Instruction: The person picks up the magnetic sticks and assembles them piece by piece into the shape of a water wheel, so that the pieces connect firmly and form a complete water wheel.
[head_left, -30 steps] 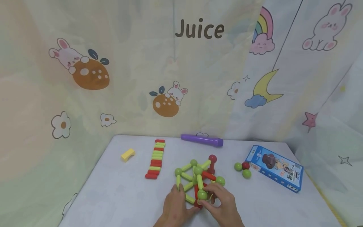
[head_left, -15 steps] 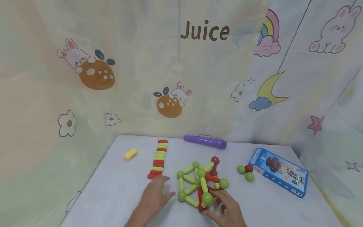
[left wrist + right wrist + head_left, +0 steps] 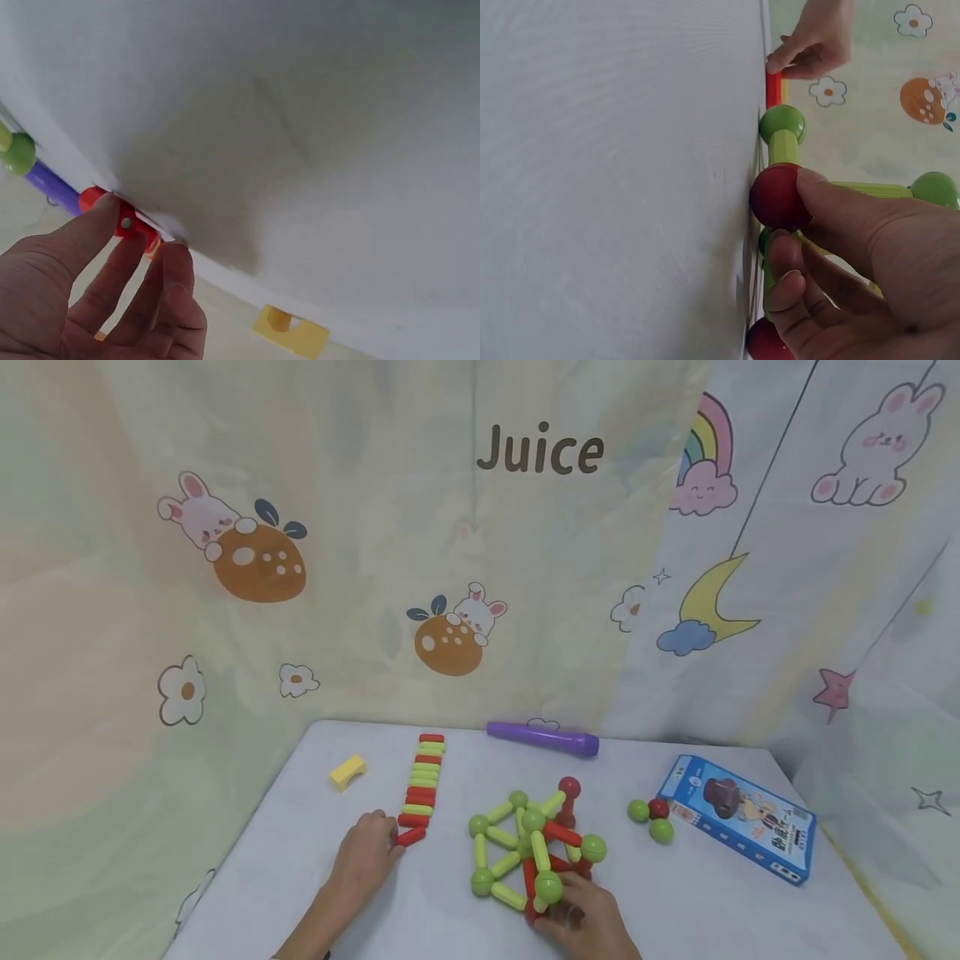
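Note:
My left hand [image 3: 363, 856] pinches the left end of a red magnetic rod [image 3: 411, 837] between thumb and finger, as the left wrist view shows. That rod lies slanted at the near end of a row of red and light-green rods [image 3: 423, 783]. Right of the row stands a frame of magnetic rods and balls [image 3: 561, 833], its rods green and red. My right hand [image 3: 588, 914] is at its near right corner. In the right wrist view its thumb and fingers grip a dark red ball [image 3: 776, 196] low on the frame.
A yellow arch block [image 3: 348, 772] lies at the back left, a purple microphone-shaped stick [image 3: 543, 738] along the back edge. Three loose balls [image 3: 658, 808] sit beside a blue box [image 3: 738, 817] on the right. A printed curtain [image 3: 360, 543] hangs behind the table.
My left hand has let go of the frame and moved left to the row, where the nearest red rod is now turned askew. My right hand has stayed at the frame.

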Available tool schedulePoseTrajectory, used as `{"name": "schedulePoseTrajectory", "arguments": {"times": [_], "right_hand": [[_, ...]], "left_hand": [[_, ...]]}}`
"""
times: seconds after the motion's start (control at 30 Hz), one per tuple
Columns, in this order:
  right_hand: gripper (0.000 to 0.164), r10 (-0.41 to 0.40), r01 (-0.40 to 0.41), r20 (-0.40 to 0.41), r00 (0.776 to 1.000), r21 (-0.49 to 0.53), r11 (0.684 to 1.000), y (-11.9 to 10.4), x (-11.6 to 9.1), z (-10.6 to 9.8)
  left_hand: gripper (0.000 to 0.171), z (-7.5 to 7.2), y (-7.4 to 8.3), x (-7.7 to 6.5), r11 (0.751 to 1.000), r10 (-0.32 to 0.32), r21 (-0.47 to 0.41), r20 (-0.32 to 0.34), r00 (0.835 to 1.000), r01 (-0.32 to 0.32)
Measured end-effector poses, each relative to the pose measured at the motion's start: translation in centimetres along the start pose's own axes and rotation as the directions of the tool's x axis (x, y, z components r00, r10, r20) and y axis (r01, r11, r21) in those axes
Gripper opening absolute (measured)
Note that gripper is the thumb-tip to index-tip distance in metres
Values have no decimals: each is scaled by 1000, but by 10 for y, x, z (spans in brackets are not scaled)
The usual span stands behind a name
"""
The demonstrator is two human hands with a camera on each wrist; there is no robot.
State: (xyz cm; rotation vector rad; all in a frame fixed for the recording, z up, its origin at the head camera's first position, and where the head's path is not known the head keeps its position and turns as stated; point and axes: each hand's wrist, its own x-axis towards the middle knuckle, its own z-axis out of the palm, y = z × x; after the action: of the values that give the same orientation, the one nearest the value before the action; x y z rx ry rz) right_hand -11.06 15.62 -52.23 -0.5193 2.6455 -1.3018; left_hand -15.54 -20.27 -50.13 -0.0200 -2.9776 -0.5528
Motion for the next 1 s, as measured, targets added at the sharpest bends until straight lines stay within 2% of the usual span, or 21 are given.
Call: {"name": "schedulePoseTrajectory", "arguments": {"times": [0.13,0.27,0.37,0.43,0.57,0.67,0.77,0.87,1.0], "right_hand": [[21,-42,42,-27,999,-14,999,1,0,2],[19,-71,70,-47,996,-8,997,0,-2,2],[19,-63,63,-46,997,2,998,-1,-3,2],[19,-54,54,-42,998,5,999,-1,-3,2],[18,-45,45,-39,998,3,999,0,-3,2],[18,-30,30,-35,999,8,1000,1,-3,1],[19,-14,14,-31,999,20,1000,0,-4,1],[19,-17,18,-37,999,25,1000,-1,-4,2],[21,-25,26,-43,999,20,999,-1,-5,2]], "left_hand": [[24,1,2,0,1000,26,0,8,1000,-26],[22,-3,11,-6,999,-3,-33,34,999,4],[21,-11,27,-17,995,-47,-81,55,997,51],[22,-19,44,-27,990,-39,-136,43,998,44],[21,-31,81,-39,968,61,-243,8,998,-58],[19,-30,103,-38,949,131,-290,9,991,-123],[19,-24,117,-32,941,174,-291,-17,985,-172],[19,-18,127,-27,935,214,-272,-75,974,-227],[18,-12,135,-22,928,234,-268,-121,965,-259]]}}
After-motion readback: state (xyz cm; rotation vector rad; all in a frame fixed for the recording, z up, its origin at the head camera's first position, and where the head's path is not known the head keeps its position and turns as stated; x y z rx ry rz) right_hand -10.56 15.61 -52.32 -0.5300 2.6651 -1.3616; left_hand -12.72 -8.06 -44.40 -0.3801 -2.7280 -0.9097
